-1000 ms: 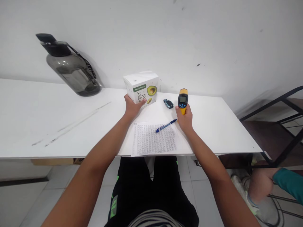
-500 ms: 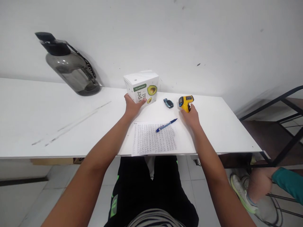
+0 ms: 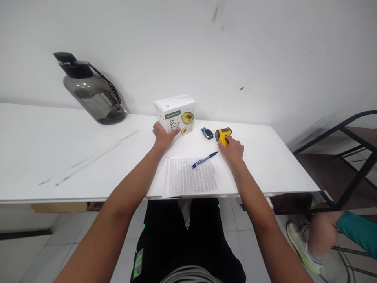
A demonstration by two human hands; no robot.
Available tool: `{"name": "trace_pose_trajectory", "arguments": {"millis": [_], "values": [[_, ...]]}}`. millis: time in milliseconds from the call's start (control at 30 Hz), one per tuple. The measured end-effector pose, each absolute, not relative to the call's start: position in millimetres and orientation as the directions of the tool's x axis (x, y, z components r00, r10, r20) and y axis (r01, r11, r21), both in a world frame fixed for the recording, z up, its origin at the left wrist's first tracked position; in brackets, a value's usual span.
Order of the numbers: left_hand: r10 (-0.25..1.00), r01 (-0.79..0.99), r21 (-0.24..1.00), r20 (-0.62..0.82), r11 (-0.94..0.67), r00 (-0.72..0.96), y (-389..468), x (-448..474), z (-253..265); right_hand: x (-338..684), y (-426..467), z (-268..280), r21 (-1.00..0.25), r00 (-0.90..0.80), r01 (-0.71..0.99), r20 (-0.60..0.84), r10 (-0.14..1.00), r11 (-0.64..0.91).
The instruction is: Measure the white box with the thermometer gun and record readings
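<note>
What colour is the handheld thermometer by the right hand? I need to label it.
Yellow with a dark face, the thermometer shows best in the head view.

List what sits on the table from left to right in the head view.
Dark water bottle → white avocado box held by the left hand → small dark device → yellow thermometer gun under the right hand.

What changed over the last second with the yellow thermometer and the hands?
The right hand tipped the yellow thermometer from upright down onto the table and keeps hold of its handle. The left hand stayed on the white box; pen and sheet unmoved.
</note>
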State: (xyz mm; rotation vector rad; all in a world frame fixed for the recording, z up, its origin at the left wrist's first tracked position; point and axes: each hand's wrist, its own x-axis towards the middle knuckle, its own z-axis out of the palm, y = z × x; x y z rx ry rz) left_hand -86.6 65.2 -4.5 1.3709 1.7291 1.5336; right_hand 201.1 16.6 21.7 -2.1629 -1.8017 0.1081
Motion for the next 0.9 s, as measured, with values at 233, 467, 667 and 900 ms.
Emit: {"name": "trace_pose_trajectory", "arguments": {"millis": [233,467,667,900], "values": [[0.772,0.61,0.782,0.464,-0.127,-0.434,5.5,-67.9,46.7,200.8,-13.1,37.1,-0.105,-0.206,0.969,0.151,0.967,0.223],[0.748,0.7,0.307,0.441,-0.645,0.496,-157.0,8.5,11.6,207.5,-36.1,13.8,-0.005,-0.486,0.872,0.105,0.868,0.489],[0.82,0.867,0.163,0.444,-0.471,0.362,-178.7,32.9,-37.2,212.2,-49.9,1.3,-0.747,-0.203,0.56,0.294,0.934,0.358],[0.757,0.859,0.109,0.538,-0.5,0.372,-175.0,23.7,-43.3,204.3,-71.1,2.0,-0.919,-0.237,0.269,0.228,0.944,0.29]]}}
